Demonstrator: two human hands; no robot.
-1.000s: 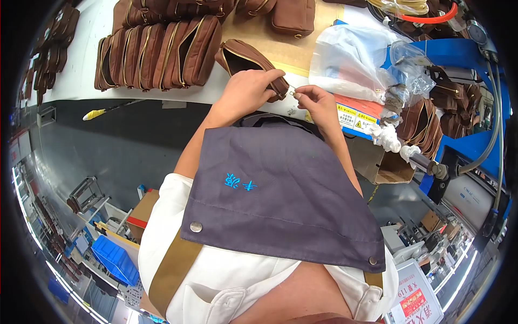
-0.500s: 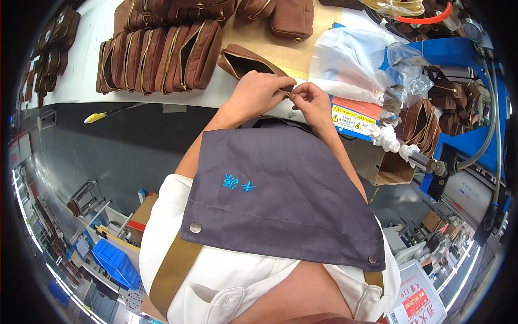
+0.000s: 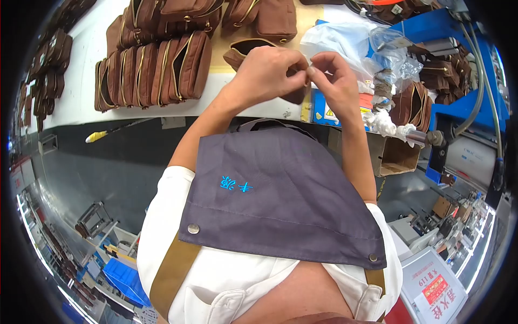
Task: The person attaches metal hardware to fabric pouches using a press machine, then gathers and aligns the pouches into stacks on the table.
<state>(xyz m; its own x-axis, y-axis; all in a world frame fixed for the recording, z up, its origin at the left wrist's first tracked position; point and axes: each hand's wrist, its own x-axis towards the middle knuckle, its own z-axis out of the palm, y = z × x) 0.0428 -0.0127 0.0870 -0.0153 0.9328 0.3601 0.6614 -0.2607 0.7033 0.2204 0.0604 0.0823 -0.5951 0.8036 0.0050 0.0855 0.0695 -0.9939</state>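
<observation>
A brown pouch (image 3: 235, 57) with a gold zip lies partly hidden under my left hand (image 3: 268, 75), its zip gaping at the far end. My left fingers are curled around the pouch's near end, where a dark brown corner pokes out below them. Close beside it, my right hand (image 3: 340, 83) has thumb and finger pinched together at that end. Whatever sits between the right fingertips is too small to make out.
Several brown zip pouches (image 3: 162, 70) stand in a row at left on the white table (image 3: 216, 86), with more behind. A clear plastic bag (image 3: 337, 46) lies at right, by a blue machine (image 3: 431, 32) with hoses. An open cardboard box (image 3: 396, 156) is below the table edge.
Both hands have risen and moved slightly away from my body, lifting the pouch's near end. My right hand has turned more upright. The camera view has shifted a little.
</observation>
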